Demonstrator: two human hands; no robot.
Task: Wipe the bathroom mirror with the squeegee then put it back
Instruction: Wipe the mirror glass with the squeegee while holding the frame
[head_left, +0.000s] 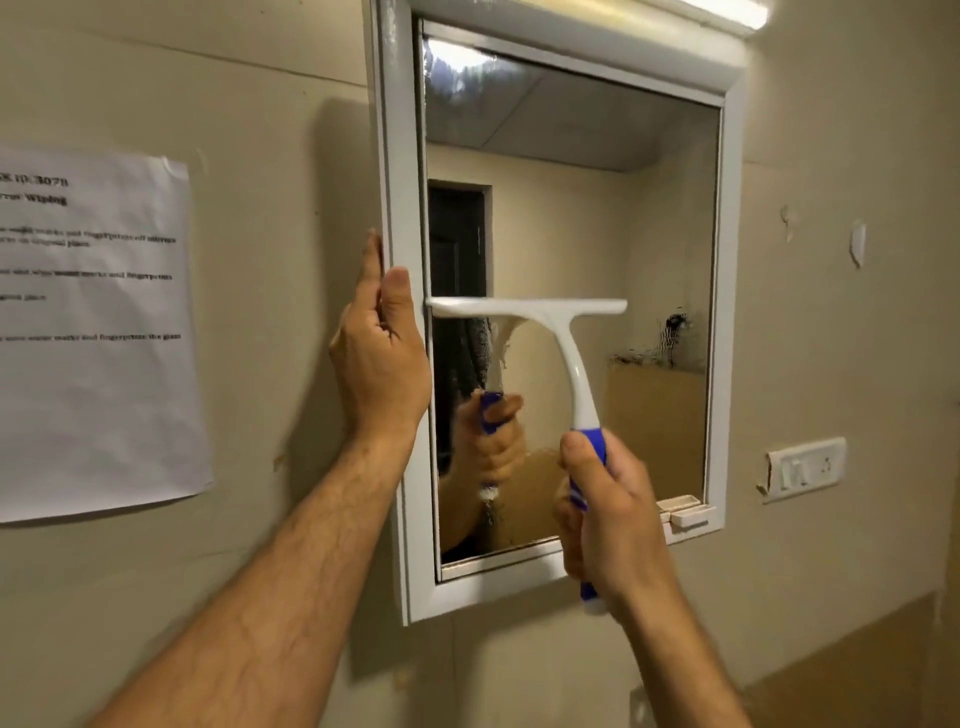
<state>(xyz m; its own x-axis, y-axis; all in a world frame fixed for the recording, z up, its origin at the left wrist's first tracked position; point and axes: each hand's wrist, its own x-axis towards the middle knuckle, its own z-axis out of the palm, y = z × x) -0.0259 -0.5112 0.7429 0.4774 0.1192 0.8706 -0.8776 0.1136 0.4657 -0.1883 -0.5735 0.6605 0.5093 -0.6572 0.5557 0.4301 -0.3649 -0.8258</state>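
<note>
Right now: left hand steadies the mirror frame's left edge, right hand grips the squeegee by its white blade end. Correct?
Not quite. The head view shows the right hand gripping the squeegee by its blue handle, not the blade. The left hand does hold the mirror frame at its left edge.

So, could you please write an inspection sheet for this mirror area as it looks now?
Surface: mirror in a white frame; smears and droplets on the right side of the glass.
Job's things: squeegee, blade at mid height against the glass, blue grip below.
Clutter: small white block at the frame's lower right corner.
Hands: left hand holds the frame's left edge; right hand grips the squeegee's blue grip.
Cables: nothing seen.
Surroundings: beige wall, printed paper on the left, switch plate on the right, lamp above.
</note>
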